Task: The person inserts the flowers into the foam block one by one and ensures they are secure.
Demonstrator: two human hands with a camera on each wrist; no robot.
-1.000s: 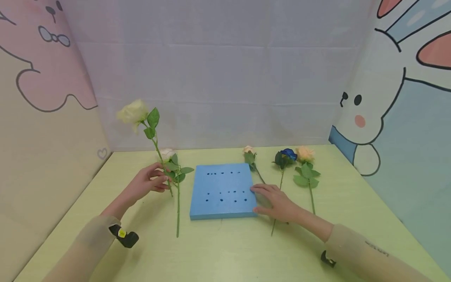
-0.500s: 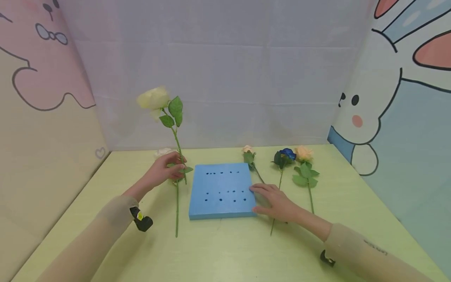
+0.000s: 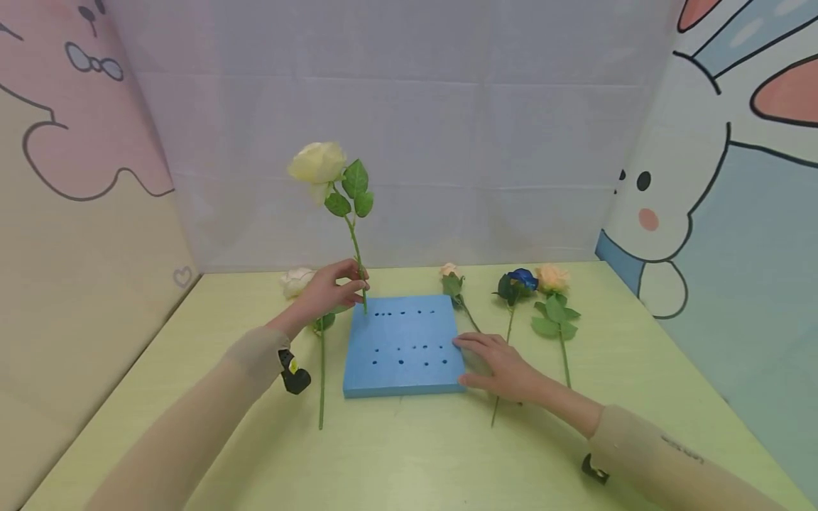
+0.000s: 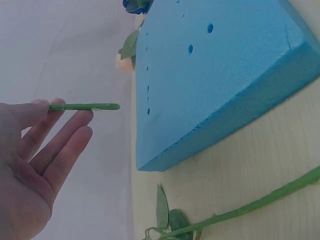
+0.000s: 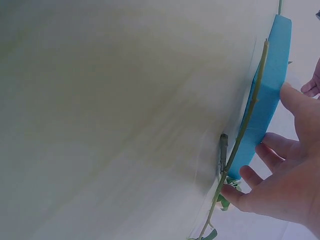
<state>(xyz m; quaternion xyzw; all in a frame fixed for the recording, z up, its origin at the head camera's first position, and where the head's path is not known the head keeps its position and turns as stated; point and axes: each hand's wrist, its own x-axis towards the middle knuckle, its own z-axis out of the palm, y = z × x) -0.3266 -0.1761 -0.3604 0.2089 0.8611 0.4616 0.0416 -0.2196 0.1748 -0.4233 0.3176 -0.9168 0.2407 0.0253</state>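
Observation:
My left hand [image 3: 336, 285] pinches the stem of a white rose [image 3: 317, 163], which stands nearly upright with its bloom high. The stem's lower end [image 4: 107, 106] sticks out below the fingers, short of the foam surface in the left wrist view. Beneath it lies a blue foam block [image 3: 404, 328] with rows of small holes. On the block's right edge rests my right hand [image 3: 501, 367], its fingers [image 5: 295, 97] spread and touching the side. A bare stem [image 5: 248, 112] passes beside that hand in the right wrist view.
Left of the block lies a pale rose [image 3: 297, 282], its stem [image 3: 322, 383] toward me. At the right lie a small peach rose [image 3: 451, 282], a blue rose [image 3: 519, 282] and a larger peach rose [image 3: 553, 279]. A pale curtain [image 3: 409, 142] hangs behind the table.
My left hand has carried the white rose rightward and away from me, from beside the pale rose to above the block's far left corner. The right hand has stayed on the block.

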